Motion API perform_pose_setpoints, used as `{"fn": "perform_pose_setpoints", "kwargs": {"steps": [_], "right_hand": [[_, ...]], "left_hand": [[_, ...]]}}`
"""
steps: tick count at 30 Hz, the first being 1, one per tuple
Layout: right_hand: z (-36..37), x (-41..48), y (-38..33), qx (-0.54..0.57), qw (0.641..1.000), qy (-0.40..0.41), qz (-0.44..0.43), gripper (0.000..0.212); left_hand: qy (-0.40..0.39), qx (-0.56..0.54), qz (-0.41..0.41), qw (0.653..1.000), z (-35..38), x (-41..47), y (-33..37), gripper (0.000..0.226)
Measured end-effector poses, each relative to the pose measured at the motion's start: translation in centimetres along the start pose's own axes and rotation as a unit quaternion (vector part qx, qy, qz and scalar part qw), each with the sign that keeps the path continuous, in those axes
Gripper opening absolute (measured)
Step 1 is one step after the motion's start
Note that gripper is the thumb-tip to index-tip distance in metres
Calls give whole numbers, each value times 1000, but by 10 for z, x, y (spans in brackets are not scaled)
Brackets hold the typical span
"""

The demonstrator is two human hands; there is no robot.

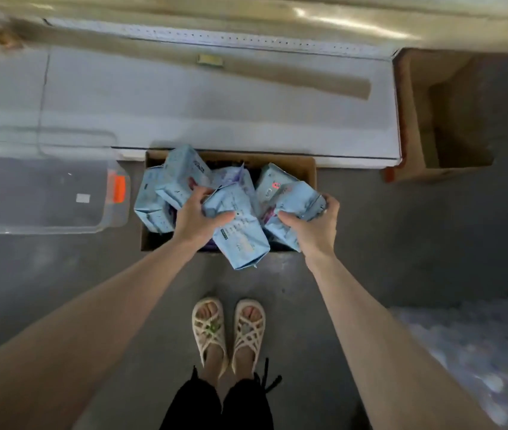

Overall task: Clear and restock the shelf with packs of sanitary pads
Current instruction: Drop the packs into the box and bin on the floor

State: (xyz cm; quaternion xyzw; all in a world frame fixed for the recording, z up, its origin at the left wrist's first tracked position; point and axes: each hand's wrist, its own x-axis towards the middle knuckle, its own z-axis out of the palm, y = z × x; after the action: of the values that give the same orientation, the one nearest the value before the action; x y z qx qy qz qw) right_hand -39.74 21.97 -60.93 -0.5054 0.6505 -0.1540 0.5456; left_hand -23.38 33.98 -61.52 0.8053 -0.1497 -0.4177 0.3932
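View straight down at a person's two bare arms reaching into a small open brown cardboard box [307, 165] that sits on a grey floor [417, 243], just in front of a low pale grey shelf board [215, 119]. The box is heaped with soft light blue plastic packs of sanitary pads [153, 197], some poking above its rim. The left hand [198, 214] grips one crumpled blue pack [242, 234], fingers curled over its top and thumb pressed on its face; this pack hangs over the near edge of the box. The right hand [314, 225] is closed around another blue pack [296, 201] at the box's right side. A long flat brown cardboard strip [277, 76] lies across the shelf board. A clear plastic lidded tub with orange latches [38, 193] stands to the left of the box, and a larger open brown carton [417, 119] stands at the shelf's right end. Feet in cream strappy sandals [210, 332] stand near the box
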Motion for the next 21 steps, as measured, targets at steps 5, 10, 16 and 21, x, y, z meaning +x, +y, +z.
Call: {"fn": "perform_pose_setpoints", "kwargs": {"steps": [5,10,16,21], "right_hand": [[14,60,62,17,999,29,4,87],[16,106,111,26,999,13,34,78],[31,143,155,-21,995,-50,83,60],[33,162,167,-66,992,-14,107,75]], "left_hand": [[-38,5,14,999,48,59,-39,58],[-75,20,11,997,75,100,-80,77],[-76,12,-101,992,113,112,-121,94],[-113,-49,-127,984,138,117,-127,76]]}}
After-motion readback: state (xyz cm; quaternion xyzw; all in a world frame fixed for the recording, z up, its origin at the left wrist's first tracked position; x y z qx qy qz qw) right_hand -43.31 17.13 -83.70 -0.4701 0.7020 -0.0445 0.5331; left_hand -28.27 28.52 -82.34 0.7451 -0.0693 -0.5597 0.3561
